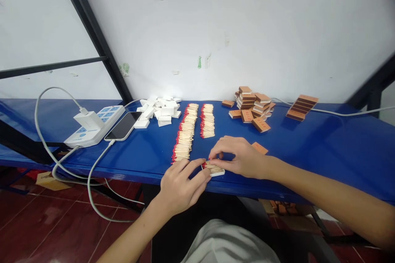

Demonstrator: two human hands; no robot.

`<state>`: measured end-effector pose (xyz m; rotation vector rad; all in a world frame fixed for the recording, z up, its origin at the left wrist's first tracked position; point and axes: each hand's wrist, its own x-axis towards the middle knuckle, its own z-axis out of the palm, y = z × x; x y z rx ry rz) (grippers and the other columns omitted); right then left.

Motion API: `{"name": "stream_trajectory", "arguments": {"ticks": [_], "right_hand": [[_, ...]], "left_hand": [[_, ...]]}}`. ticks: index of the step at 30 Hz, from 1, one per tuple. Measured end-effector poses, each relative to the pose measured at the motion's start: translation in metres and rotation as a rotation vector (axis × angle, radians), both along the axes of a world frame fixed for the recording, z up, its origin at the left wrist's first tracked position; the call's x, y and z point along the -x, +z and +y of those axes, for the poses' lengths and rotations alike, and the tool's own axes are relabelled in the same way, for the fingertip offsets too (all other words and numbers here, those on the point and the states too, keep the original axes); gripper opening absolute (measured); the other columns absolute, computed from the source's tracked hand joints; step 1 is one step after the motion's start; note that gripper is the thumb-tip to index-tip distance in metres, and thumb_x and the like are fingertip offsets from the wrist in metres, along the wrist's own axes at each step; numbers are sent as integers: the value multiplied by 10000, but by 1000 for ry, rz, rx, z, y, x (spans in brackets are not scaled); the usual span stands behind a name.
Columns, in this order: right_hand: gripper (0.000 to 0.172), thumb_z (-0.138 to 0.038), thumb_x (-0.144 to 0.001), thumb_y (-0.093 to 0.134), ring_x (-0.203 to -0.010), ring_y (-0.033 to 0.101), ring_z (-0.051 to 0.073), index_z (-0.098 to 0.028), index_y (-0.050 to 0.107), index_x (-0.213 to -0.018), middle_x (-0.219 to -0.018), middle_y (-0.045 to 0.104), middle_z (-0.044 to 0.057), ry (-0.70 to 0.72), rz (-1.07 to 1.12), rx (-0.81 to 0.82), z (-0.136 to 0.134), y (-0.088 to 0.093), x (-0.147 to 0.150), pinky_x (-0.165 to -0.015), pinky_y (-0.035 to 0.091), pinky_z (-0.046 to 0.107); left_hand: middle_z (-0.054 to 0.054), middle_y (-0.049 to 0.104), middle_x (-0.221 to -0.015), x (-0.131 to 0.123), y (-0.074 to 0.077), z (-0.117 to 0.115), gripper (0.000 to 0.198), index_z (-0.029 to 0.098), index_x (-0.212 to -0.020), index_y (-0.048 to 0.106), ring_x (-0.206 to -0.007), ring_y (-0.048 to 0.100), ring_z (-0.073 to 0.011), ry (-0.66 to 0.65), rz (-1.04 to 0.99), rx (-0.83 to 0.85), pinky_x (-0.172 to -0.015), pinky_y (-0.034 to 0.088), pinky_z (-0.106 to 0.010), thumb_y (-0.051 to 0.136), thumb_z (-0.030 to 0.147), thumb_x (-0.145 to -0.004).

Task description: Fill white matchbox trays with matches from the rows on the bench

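Note:
A white matchbox tray (219,173) with red-tipped matches lying in it rests at the table's front edge. My left hand (184,184) grips the tray's left end between its fingers. Over the tray, my right hand (236,157) is closed in a pinch, a red match tip showing at its fingertips; the rest of that match is hidden. Just beyond my left hand runs a long row of matches (185,133), red heads to the left. A shorter row of matches (207,121) lies to its right. An orange matchbox sleeve (259,148) sits partly behind my right wrist.
White empty trays (161,109) are heaped at the back left. Brown matchboxes (247,100) are piled at the back right, near a leaning stack of sleeves (303,106). A phone (123,126), a power strip (95,126) and white cables (90,189) occupy the left side.

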<state>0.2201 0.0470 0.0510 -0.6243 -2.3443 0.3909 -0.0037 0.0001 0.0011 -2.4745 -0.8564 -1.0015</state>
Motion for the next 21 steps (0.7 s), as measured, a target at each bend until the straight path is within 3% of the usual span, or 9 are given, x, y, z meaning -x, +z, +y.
{"name": "stream_trajectory", "arguments": {"ticks": [11,21], "right_hand": [[110,-250,-931,627,-789,633,142,-189,718,-915,-843,713,33,125,-46,133,-2,4,1,-730,491,276],[125,-158,-914,544,-818,579,168,-184,660,-951,-875,641,40,-6,-204,73,-2,6,-1,-773,453,312]], "left_hand": [[-55,732,-1031,-5,2,-1,165,187,-1065,583,-793,617,-195,19,-99,55,-692,508,-326,606,262,-920],[-59,733,-1061,-5,2,0,201,193,-1099,636,-815,632,-199,4,-85,45,-724,526,-341,617,225,-901]]}}
